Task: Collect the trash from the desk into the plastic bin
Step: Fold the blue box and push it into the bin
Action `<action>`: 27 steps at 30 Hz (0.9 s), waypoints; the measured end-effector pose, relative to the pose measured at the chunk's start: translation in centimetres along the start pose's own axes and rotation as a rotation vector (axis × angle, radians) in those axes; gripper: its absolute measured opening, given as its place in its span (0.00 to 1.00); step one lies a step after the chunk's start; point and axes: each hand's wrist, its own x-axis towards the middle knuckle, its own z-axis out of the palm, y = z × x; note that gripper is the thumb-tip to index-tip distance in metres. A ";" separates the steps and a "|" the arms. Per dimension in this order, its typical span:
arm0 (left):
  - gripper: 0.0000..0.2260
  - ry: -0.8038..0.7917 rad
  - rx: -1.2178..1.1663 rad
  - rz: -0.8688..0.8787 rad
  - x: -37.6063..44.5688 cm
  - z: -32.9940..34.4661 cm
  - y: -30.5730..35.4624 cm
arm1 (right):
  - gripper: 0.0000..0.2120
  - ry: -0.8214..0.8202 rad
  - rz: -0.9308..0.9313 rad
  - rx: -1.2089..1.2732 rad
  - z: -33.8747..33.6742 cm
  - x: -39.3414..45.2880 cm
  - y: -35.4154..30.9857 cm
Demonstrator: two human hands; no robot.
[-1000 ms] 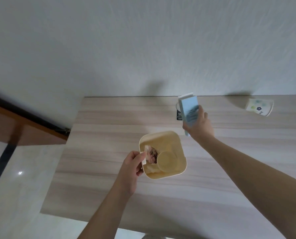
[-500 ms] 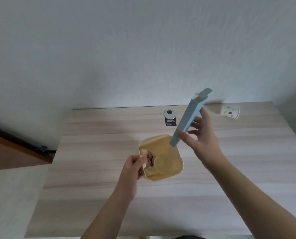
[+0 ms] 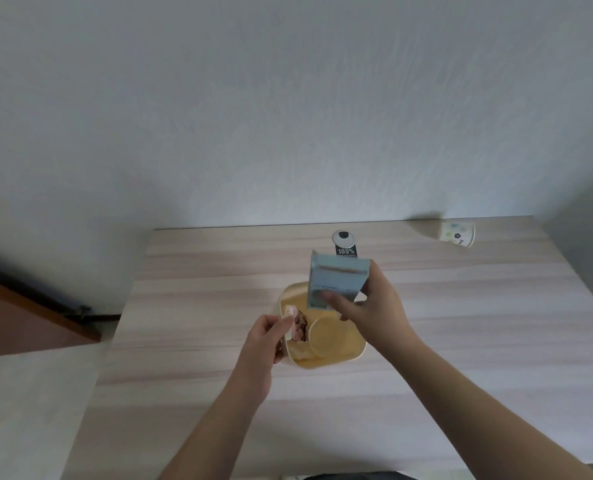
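Note:
A cream plastic bin [image 3: 322,360] stands in the middle of the pale wooden desk [image 3: 461,323]. Inside it lie a round cream lid or cup and a pink-and-dark wrapper [image 3: 298,326]. My left hand [image 3: 265,336] grips the bin's left rim. My right hand [image 3: 371,306] holds a light blue cardboard box [image 3: 335,282] upright over the bin's far side, its lower end at the opening. A floral paper cup [image 3: 457,233] lies on its side at the desk's far right. A black-and-white "100%" tag [image 3: 345,243] lies near the far edge.
A grey-white wall rises directly behind the desk. At the left, a brown wooden surface [image 3: 18,317] and pale floor [image 3: 28,410] lie below the desk's left edge.
My right hand carried the blue box from the far part of the desk to above the bin and turned it upright. My left hand stayed on the bin's rim.

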 end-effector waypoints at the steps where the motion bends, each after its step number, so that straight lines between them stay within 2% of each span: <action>1: 0.13 -0.003 0.004 -0.002 0.0 0.0 0.0 | 0.18 -0.012 0.001 0.003 -0.2 0.0 -0.1; 6: 0.16 -0.014 0.013 -0.007 0.1 0.0 -0.1 | 0.11 -0.038 -0.067 -0.096 -1.2 -0.1 -0.6; 11: 0.16 -0.023 0.034 -0.012 0.5 0.3 -0.2 | 0.09 -0.054 -0.102 -0.231 -2.0 0.3 -0.7; 19: 0.16 -0.058 0.049 -0.019 0.4 0.9 0.0 | 0.21 -0.164 -0.147 -0.223 -3.0 0.4 -1.0; 22: 0.17 -0.062 0.053 -0.024 0.2 1.0 0.0 | 0.26 -0.237 -0.219 -0.264 -3.4 0.5 -1.1; 27: 0.14 -0.072 0.055 -0.032 -0.3 0.8 -0.3 | 0.15 -0.284 -0.372 -0.483 -4.0 0.4 -1.1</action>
